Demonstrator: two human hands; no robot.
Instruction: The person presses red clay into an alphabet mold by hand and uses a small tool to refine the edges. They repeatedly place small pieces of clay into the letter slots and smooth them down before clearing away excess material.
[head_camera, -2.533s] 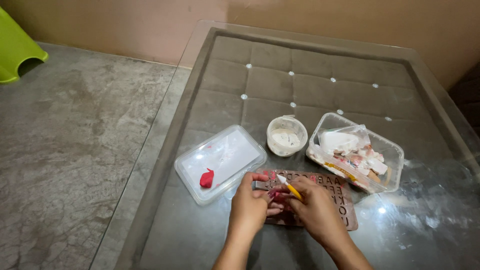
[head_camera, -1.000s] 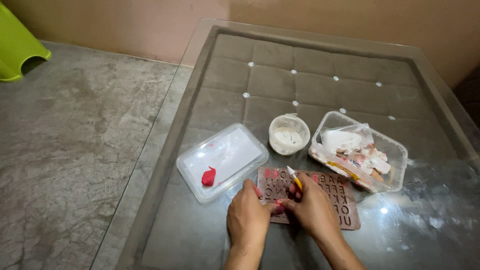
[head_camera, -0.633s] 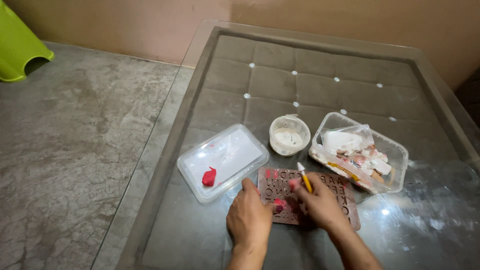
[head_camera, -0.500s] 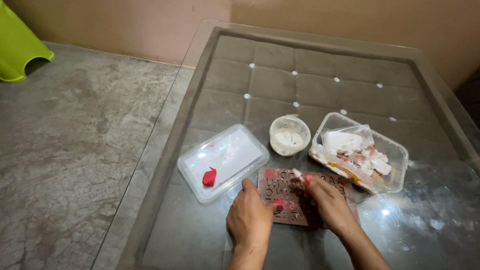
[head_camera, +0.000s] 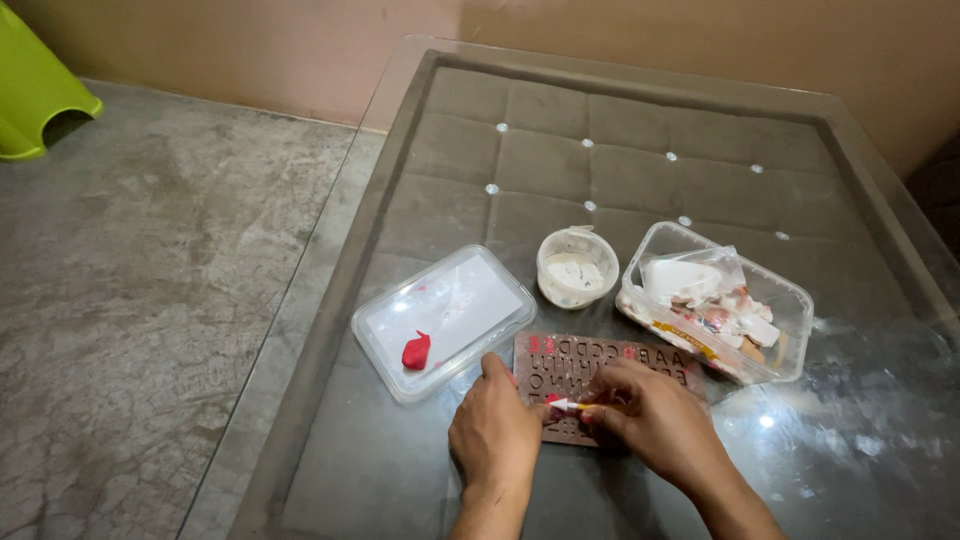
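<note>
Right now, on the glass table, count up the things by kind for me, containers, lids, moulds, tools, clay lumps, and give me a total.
Clear plastic tub with packets and scraps: 1
Small round white cup: 1
Clear flat lid: 1
Red clay lump on the lid: 1
Brown letter mould: 1
Small yellow and white tool, held by right hand; left hand steadies the mould: 1
Total: 6

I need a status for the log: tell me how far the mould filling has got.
Early stage. Done: a few cavities of the brown letter mould show red. In hand: the left hand steadies the mould while the right hand works a small yellow tool into it. Left: most cavities look empty; a red lump waits on the lid.
</note>
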